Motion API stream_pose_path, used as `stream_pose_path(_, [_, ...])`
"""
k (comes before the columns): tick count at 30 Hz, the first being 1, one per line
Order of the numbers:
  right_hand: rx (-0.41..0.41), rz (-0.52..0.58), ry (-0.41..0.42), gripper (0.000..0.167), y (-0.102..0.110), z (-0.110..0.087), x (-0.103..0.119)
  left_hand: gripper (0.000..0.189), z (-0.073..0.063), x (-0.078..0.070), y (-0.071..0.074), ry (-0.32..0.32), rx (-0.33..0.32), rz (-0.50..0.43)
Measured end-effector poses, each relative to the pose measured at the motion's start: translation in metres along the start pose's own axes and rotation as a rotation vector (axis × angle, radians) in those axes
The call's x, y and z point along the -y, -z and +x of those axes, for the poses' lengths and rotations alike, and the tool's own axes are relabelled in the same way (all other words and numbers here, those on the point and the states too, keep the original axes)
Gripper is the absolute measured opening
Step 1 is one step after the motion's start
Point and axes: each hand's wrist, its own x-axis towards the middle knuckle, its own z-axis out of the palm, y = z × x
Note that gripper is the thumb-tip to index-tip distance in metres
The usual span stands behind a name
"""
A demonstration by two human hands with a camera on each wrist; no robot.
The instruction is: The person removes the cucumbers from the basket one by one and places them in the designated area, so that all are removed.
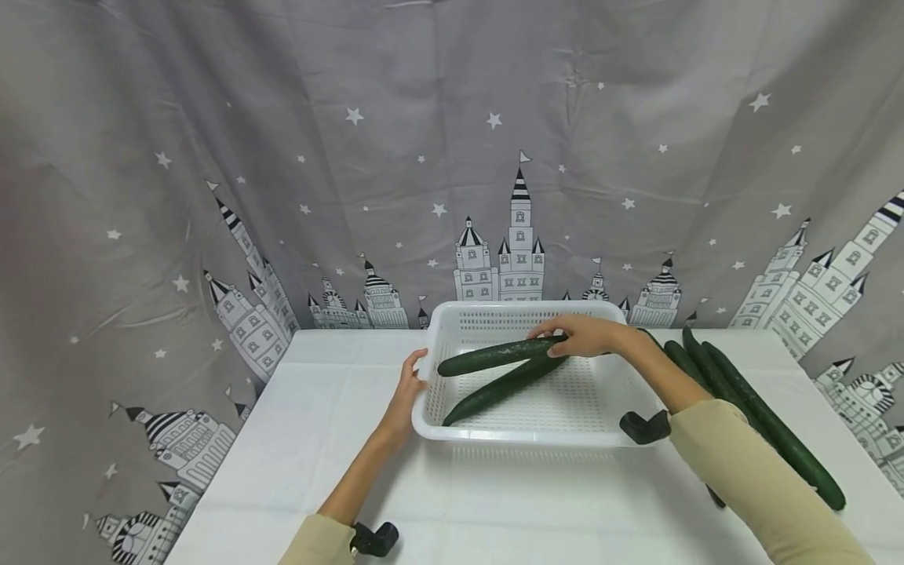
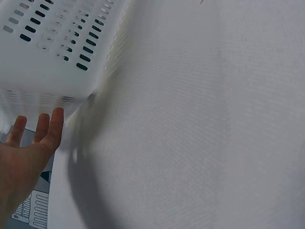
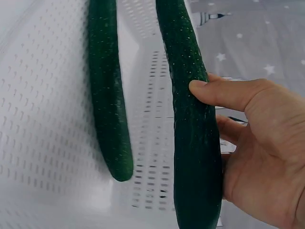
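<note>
In the head view, a white perforated plastic basket (image 1: 519,436) stands on the table. My right hand (image 1: 582,336) reaches over it and pinches a dark green cucumber (image 1: 489,358) near one end; thumb and fingers lie on opposite sides of it in the right wrist view. A second cucumber (image 3: 108,95) lies on the basket floor beside the held one. At the basket's left side is my left hand (image 1: 407,392). Its fingers (image 2: 54,129) are extended, with the fingertips right at the basket wall in the left wrist view.
Several more cucumbers (image 1: 777,431) lie side by side to the right of the basket, partly hidden behind my right forearm. White cloth (image 1: 325,424) covers the table. A grey curtain (image 1: 395,196) printed with castles and stars hangs behind its far edge.
</note>
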Motion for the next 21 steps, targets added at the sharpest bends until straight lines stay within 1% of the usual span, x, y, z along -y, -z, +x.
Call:
stream_pose_path(4, [-0.097, 0.012, -0.006, 0.043, 0.005, -0.014, 0.003, 0.064, 0.0, 0.0, -0.001, 0.008, -0.007, 0.005])
stream_pose_path(9, [-0.228, 0.084, -0.012, 0.044, 0.007, -0.033, -0.001, 0.064, 0.001, 0.001, 0.0, 0.014, -0.001, 0.006])
stream_pose_path(12, [-0.297, 0.096, -0.019, 0.044, 0.008, -0.045, -0.004, 0.064, 0.0, 0.0, 0.0, 0.012, 0.005, 0.004])
stream_pose_path(17, [-0.375, 0.11, -0.044, 0.044, 0.011, -0.069, -0.003, 0.063, -0.001, 0.0, -0.001, 0.014, 0.007, 0.009])
stream_pose_path(21, [-0.426, 0.146, -0.105, 0.046, 0.012, -0.09, -0.002, 0.063, 0.0, 0.0, -0.001, 0.02, 0.008, 0.004])
